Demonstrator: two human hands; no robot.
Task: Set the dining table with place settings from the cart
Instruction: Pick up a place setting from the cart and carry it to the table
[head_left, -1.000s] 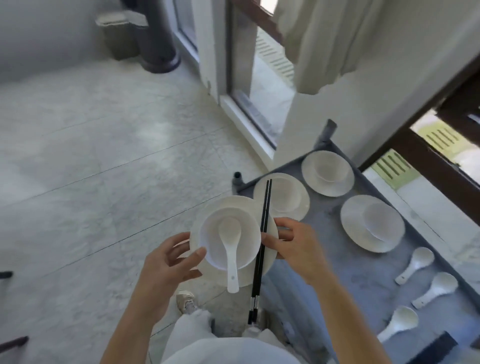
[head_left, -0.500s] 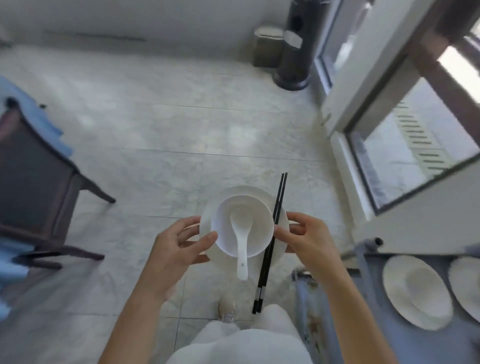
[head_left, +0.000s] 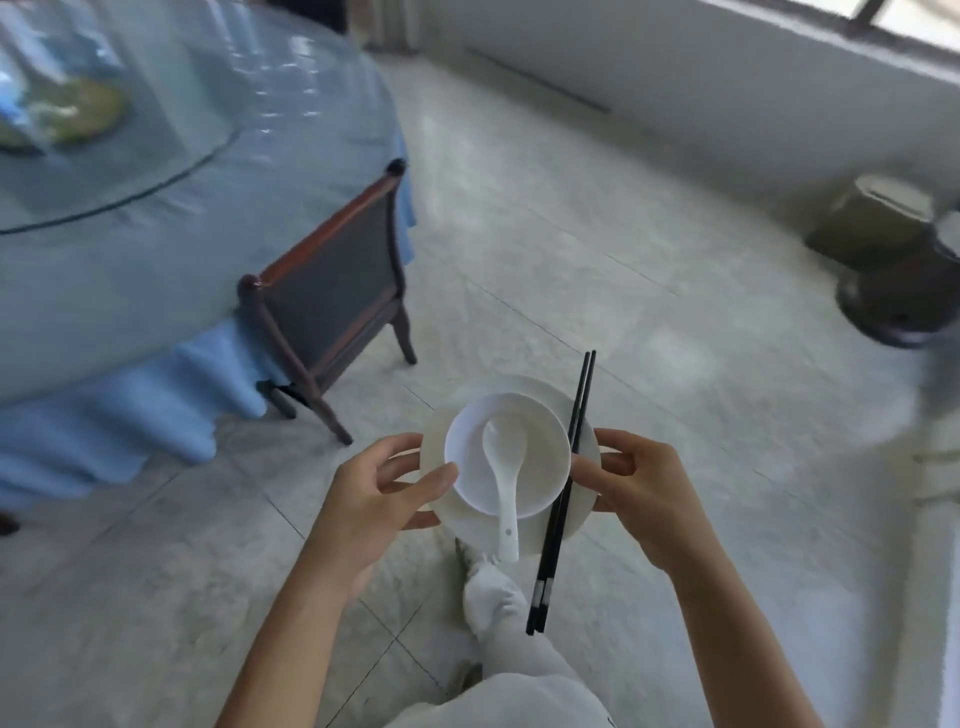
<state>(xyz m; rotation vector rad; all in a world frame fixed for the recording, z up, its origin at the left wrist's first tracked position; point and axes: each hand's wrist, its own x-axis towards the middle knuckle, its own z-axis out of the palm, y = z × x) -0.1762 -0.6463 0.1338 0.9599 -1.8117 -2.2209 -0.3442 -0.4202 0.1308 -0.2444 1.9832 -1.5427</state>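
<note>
While both hands carry it at lower centre of the frame, the round white plate (head_left: 540, 389) bears a white bowl (head_left: 545, 467) holding a white ceramic spoon (head_left: 506, 499). The left hand (head_left: 374, 493) grips the left rim. The right hand (head_left: 639, 493) pinches the right rim, its thumb apparently pressing the black chopsticks (head_left: 552, 545) down. The round blue-clothed dining table (head_left: 130, 270) occupies the upper left.

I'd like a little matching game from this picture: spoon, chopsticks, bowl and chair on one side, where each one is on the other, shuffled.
1 spoon
2 chopsticks
3 bowl
4 chair

a on the plate
b beside the blue table
c inside the bowl
d across the plate's right rim

Pairs: 1-c, 2-d, 3-a, 4-b
</note>
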